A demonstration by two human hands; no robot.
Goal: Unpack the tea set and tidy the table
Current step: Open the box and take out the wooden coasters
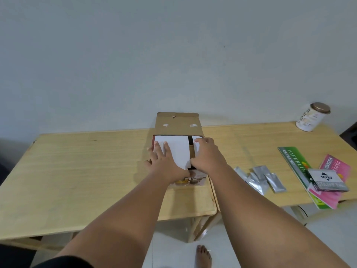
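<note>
Centre frame: open brown cardboard box [178, 124] (white inner flaps [179, 151]); my left hand [164, 161] presses flat, my right hand [205, 153] grip unclear.

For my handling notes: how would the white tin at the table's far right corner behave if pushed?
The tin stands upright, so a high push might tip it. Its round wall suggests it would then roll, and the table edge looks close.

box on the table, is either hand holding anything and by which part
The right hand grips the small white flap by its inner edge beside the gap. The left hand only rests flat on the large white flap.
</note>
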